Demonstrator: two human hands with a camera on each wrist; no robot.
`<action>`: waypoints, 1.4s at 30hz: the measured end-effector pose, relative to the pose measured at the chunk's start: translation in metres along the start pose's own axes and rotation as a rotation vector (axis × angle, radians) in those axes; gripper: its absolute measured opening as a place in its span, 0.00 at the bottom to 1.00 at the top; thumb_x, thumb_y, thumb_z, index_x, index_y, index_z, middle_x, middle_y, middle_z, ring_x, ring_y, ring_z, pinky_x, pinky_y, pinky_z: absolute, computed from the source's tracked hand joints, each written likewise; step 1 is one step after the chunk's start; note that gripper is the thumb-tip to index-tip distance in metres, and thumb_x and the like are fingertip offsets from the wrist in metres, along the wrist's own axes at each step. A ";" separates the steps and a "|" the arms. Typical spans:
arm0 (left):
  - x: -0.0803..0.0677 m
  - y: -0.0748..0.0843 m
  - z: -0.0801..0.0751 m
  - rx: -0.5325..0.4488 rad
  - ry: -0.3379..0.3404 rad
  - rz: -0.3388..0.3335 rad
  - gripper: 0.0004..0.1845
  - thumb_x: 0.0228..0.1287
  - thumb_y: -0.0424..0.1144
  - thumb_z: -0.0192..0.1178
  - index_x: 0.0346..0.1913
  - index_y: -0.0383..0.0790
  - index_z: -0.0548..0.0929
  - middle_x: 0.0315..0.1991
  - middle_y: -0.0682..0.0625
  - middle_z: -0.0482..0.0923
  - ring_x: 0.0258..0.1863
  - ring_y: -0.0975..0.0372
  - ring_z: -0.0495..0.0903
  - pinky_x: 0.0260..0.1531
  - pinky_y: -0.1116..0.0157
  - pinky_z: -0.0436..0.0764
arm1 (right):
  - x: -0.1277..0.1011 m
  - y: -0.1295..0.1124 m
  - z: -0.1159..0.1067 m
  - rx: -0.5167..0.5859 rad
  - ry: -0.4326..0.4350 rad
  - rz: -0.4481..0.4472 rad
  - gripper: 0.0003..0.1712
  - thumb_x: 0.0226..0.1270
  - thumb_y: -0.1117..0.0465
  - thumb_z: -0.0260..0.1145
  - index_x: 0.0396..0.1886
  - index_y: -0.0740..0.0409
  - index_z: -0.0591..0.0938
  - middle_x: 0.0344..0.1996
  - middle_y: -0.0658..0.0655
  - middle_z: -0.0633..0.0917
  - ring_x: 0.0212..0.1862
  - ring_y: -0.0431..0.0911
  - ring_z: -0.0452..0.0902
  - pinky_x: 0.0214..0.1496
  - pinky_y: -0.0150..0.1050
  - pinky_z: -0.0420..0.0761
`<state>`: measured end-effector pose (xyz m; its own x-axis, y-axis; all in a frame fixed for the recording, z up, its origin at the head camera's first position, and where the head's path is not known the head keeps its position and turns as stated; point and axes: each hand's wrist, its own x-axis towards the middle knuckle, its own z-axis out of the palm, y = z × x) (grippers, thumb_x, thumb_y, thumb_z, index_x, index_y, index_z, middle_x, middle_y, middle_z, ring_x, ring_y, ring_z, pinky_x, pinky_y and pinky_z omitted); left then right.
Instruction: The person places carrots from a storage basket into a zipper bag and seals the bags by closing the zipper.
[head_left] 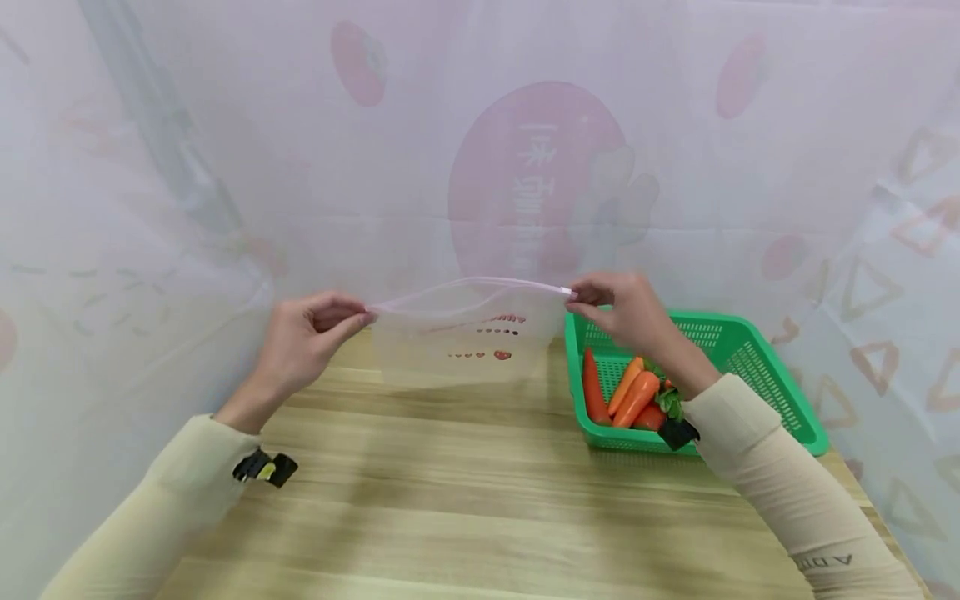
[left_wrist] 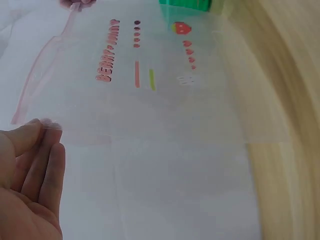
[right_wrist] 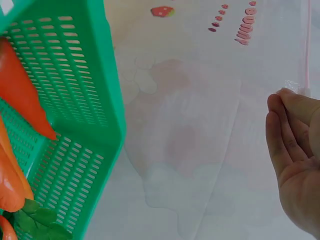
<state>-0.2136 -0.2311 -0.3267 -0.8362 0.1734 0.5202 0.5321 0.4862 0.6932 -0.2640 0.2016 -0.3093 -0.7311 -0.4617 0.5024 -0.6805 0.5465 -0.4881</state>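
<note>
Nearest the person, two cream sleeves [head_left: 180, 492] reach forward over the wooden table [head_left: 450, 492], each with a small black clip at the wrist. The left hand [head_left: 303, 342] is raised above the table's far left part, thumb and fingertips pinched on the left end of a clear plastic bag [head_left: 465, 337]; in the left wrist view the fingers [left_wrist: 35, 150] lie together against the bag's corner, beside its pink zip strip [left_wrist: 37, 80]. The right hand [head_left: 626, 312] pinches the opposite end of the same strip, fingers curled around it; the right wrist view shows the fingers [right_wrist: 290, 125] closed together at the strip's end tab. The bag hangs between the two hands, held up off the table, its top edge stretched nearly level and bowed slightly open, its lower edge close to the table surface at the far side. The bag carries small red printing: a line of lettering, dots and a strawberry mark [left_wrist: 181, 28]. Just right of the bag, below the right wrist, a green plastic basket [head_left: 765, 375] stands on the table, its walls slotted. Inside it lie carrots [head_left: 633, 398] and a red pepper [head_left: 592, 387], with green leaves [head_left: 669, 402] at their near end. Behind everything a pale translucent curtain [head_left: 525, 167] with a large pink round print closes the back and sides.
</note>
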 end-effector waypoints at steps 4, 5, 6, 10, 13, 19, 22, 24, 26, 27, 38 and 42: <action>-0.023 -0.007 0.004 0.005 -0.017 0.000 0.06 0.70 0.30 0.68 0.47 0.38 0.91 0.43 0.40 0.92 0.39 0.77 0.89 0.36 0.77 0.85 | -0.018 -0.005 0.006 -0.005 0.001 -0.075 0.11 0.64 0.72 0.76 0.45 0.61 0.90 0.37 0.56 0.94 0.38 0.48 0.92 0.43 0.39 0.91; -0.029 -0.009 0.005 0.001 -0.025 -0.005 0.06 0.70 0.30 0.68 0.47 0.39 0.91 0.42 0.41 0.92 0.39 0.77 0.89 0.34 0.77 0.85 | -0.022 -0.006 0.008 -0.002 -0.004 -0.096 0.11 0.63 0.72 0.76 0.45 0.61 0.90 0.37 0.56 0.94 0.38 0.47 0.92 0.43 0.40 0.91; -0.035 -0.011 0.005 -0.006 -0.034 -0.011 0.06 0.70 0.30 0.68 0.46 0.40 0.91 0.42 0.41 0.92 0.37 0.77 0.88 0.32 0.76 0.84 | -0.026 -0.007 0.011 -0.003 -0.010 -0.114 0.12 0.63 0.73 0.76 0.45 0.60 0.90 0.37 0.56 0.94 0.38 0.47 0.92 0.43 0.40 0.91; -0.054 -0.016 0.009 -0.039 -0.061 -0.012 0.08 0.69 0.28 0.69 0.45 0.43 0.91 0.39 0.41 0.92 0.33 0.75 0.88 0.27 0.74 0.81 | -0.043 -0.010 0.019 -0.025 -0.027 -0.161 0.15 0.61 0.74 0.77 0.47 0.58 0.91 0.39 0.53 0.94 0.39 0.44 0.92 0.43 0.40 0.91; -0.063 -0.020 0.012 -0.077 -0.079 -0.014 0.09 0.68 0.27 0.68 0.45 0.42 0.91 0.40 0.40 0.92 0.36 0.74 0.90 0.32 0.75 0.85 | -0.054 -0.010 0.022 -0.048 -0.043 -0.175 0.17 0.60 0.75 0.77 0.47 0.58 0.90 0.40 0.52 0.93 0.39 0.43 0.92 0.44 0.41 0.92; -0.074 -0.027 0.017 -0.106 -0.120 -0.033 0.09 0.68 0.26 0.68 0.45 0.41 0.90 0.41 0.44 0.92 0.38 0.73 0.90 0.35 0.74 0.87 | -0.074 -0.002 0.030 -0.047 -0.060 -0.211 0.18 0.58 0.76 0.77 0.47 0.59 0.90 0.39 0.52 0.93 0.39 0.41 0.90 0.42 0.37 0.91; -0.078 -0.028 0.019 -0.124 -0.142 -0.051 0.08 0.69 0.27 0.68 0.45 0.41 0.90 0.42 0.44 0.92 0.38 0.71 0.91 0.36 0.72 0.88 | -0.080 0.004 0.037 -0.028 -0.059 -0.226 0.19 0.58 0.76 0.78 0.47 0.58 0.90 0.38 0.51 0.93 0.38 0.39 0.89 0.41 0.35 0.90; -0.081 -0.029 0.019 -0.128 -0.153 -0.061 0.08 0.69 0.27 0.67 0.46 0.40 0.91 0.42 0.44 0.92 0.39 0.71 0.91 0.37 0.72 0.89 | -0.083 0.005 0.041 -0.022 -0.067 -0.227 0.19 0.57 0.76 0.78 0.47 0.58 0.90 0.38 0.52 0.93 0.38 0.39 0.89 0.41 0.35 0.90; -0.085 -0.031 0.020 -0.133 -0.165 -0.067 0.08 0.69 0.27 0.67 0.46 0.39 0.91 0.42 0.44 0.92 0.39 0.71 0.91 0.37 0.72 0.89 | -0.085 0.005 0.046 -0.015 -0.079 -0.229 0.19 0.57 0.77 0.77 0.47 0.59 0.89 0.38 0.53 0.93 0.38 0.40 0.90 0.41 0.34 0.90; -0.087 -0.032 0.020 -0.134 -0.170 -0.071 0.08 0.69 0.27 0.67 0.46 0.39 0.91 0.42 0.44 0.92 0.39 0.72 0.91 0.37 0.72 0.89 | -0.086 0.005 0.049 -0.018 -0.086 -0.235 0.19 0.57 0.77 0.77 0.47 0.60 0.89 0.39 0.53 0.93 0.39 0.40 0.90 0.41 0.34 0.90; -0.097 -0.042 0.026 -0.060 -0.282 -0.070 0.11 0.68 0.26 0.68 0.49 0.42 0.91 0.44 0.46 0.93 0.43 0.70 0.90 0.40 0.71 0.90 | -0.096 0.004 0.059 -0.021 -0.152 -0.167 0.18 0.60 0.76 0.76 0.49 0.60 0.90 0.42 0.55 0.93 0.42 0.43 0.92 0.44 0.36 0.91; -0.092 -0.038 0.023 0.030 -0.317 -0.030 0.16 0.67 0.22 0.63 0.51 0.41 0.91 0.45 0.48 0.93 0.44 0.65 0.92 0.42 0.70 0.90 | -0.095 0.005 0.060 -0.024 -0.156 -0.173 0.16 0.61 0.74 0.77 0.48 0.60 0.90 0.41 0.54 0.94 0.42 0.42 0.91 0.44 0.36 0.91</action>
<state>-0.1601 -0.2460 -0.4123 -0.8538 0.4145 0.3150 0.5061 0.5190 0.6888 -0.2012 0.2065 -0.4025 -0.6037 -0.6514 0.4595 -0.7963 0.4654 -0.3864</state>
